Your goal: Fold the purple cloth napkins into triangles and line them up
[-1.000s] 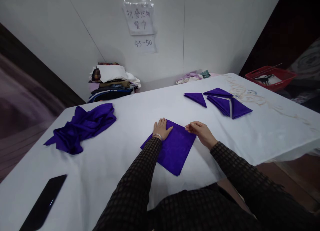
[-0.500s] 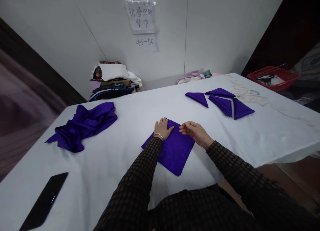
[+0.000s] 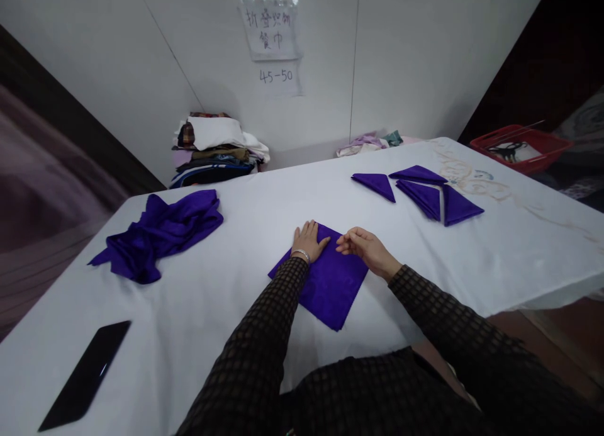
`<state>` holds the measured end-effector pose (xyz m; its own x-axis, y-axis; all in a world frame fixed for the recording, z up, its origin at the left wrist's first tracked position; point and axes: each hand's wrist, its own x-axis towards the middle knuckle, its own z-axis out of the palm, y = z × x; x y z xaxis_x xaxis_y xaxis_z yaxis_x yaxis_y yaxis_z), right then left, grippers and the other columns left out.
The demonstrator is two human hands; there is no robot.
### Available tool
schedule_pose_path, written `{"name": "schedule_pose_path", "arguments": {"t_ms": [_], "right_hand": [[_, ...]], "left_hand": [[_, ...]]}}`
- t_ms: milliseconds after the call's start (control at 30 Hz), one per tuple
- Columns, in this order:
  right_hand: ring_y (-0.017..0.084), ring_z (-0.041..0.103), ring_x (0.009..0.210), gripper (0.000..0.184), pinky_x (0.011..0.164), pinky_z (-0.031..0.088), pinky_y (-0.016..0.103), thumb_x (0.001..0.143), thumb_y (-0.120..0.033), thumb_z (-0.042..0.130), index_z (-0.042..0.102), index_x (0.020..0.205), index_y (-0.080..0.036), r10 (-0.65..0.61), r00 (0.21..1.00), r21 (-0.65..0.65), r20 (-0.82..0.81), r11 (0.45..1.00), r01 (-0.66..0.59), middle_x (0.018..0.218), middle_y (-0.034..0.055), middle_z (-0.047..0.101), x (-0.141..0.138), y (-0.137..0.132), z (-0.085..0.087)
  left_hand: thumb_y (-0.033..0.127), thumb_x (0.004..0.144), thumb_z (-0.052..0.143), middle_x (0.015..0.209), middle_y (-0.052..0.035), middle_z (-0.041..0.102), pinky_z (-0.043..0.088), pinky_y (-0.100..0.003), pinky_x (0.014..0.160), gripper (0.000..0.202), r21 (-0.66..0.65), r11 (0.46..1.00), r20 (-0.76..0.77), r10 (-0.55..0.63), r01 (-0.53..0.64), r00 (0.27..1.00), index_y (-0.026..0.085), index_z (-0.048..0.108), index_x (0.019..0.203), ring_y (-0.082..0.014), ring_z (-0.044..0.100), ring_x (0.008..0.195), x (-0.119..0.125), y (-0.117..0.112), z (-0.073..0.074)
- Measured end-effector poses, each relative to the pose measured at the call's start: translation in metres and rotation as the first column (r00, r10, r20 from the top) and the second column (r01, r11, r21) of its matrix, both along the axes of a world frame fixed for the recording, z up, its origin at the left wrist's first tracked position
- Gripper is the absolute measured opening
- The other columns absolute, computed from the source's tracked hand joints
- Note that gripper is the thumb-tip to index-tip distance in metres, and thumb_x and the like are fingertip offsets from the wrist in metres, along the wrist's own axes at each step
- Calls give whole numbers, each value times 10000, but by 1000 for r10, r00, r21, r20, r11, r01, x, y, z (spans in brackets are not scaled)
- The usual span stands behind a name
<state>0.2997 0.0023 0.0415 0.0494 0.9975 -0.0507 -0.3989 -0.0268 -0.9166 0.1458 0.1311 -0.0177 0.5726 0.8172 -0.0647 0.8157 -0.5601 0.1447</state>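
Note:
A purple cloth napkin (image 3: 333,291), folded into a flat square, lies cornerwise on the white-covered table in front of me. My left hand (image 3: 307,241) rests flat on its upper left part, fingers stretched out and thumb spread. Just over the napkin's upper right edge is my right hand (image 3: 365,248), its fingers loosely bent and slightly apart. I see no cloth between those fingers; whether the fingertips touch the napkin I cannot tell. Farther right lie several purple napkins folded into triangles, among them a single triangle (image 3: 376,185) and an overlapping pair (image 3: 419,197).
A crumpled purple cloth (image 3: 163,231) lies at the left of the table. A black phone-like slab (image 3: 87,373) is at the near left. Piled clothes (image 3: 217,150) stand by the wall under a handwritten sign (image 3: 271,30). Beyond the right far corner sits a red basket (image 3: 533,159).
The view has shifted very slightly. Both hands and the napkin stay nearly in place; my right hand's fingers have moved a touch to the left.

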Motion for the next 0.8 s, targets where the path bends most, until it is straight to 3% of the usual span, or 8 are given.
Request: {"name": "schedule_pose_path", "arguments": {"t_ms": [200, 333, 400, 500, 567, 800], "right_hand": [[144, 657, 735, 182, 689, 494, 294, 801, -370, 622, 569, 798, -195, -7, 993, 1, 117, 1000, 7, 889, 37, 685, -2, 18, -9], [161, 660, 814, 201, 708, 508, 312, 817, -280, 561, 567, 1007, -217, -21, 949, 30, 314, 999, 13, 975, 36, 681, -7, 41, -19], [169, 645, 911, 245, 775, 505, 322, 840, -248, 513, 569, 1075, -205, -77, 844, 81, 531, 996, 40, 1017, 50, 679, -10, 57, -25], [167, 602, 1026, 252, 899, 458, 315, 865, -199, 466, 607, 1072, -175, -169, 508, 157, 845, 985, 66, 1108, 73, 661, -18, 85, -34], [172, 563, 1091, 253, 965, 408, 316, 870, -176, 463, 628, 1061, -171, -184, 353, 173, 917, 983, 64, 1159, 81, 642, -24, 101, -40], [243, 458, 1194, 254, 1021, 303, 405, 917, -277, 454, 651, 1022, -156, -175, 165, 155, 971, 980, 127, 1188, 129, 604, -37, 128, -59]], "left_hand": [[619, 890, 183, 1552, -72, 195, 117, -479, 1154, 748, -8, 1000, 18, -3, 4, 1000, 141, 246, 1462, -232, 124, 1431, 0, -2, 1], [604, 894, 193, 1550, -73, 205, 127, -482, 1151, 728, -4, 1000, 13, -6, 6, 1000, 153, 246, 1462, -236, 134, 1429, 0, -2, 1], [602, 894, 203, 1546, -78, 219, 130, -483, 1150, 720, 7, 1000, 17, -7, 6, 1000, 159, 254, 1458, -237, 142, 1427, 0, -3, 1], [585, 895, 242, 1544, -83, 226, 127, -483, 1150, 703, 11, 1000, 28, -5, 4, 1000, 161, 258, 1455, -235, 148, 1426, 0, -2, 1], [555, 897, 269, 1545, -80, 225, 123, -483, 1151, 682, 5, 1000, 27, -5, 5, 1000, 162, 256, 1455, -231, 149, 1425, 0, -1, 0], [499, 884, 286, 1544, -100, 221, 99, -472, 1157, 707, -19, 1000, 6, -7, 7, 1000, 113, 197, 1469, -223, 123, 1431, 0, -2, 0]]}}
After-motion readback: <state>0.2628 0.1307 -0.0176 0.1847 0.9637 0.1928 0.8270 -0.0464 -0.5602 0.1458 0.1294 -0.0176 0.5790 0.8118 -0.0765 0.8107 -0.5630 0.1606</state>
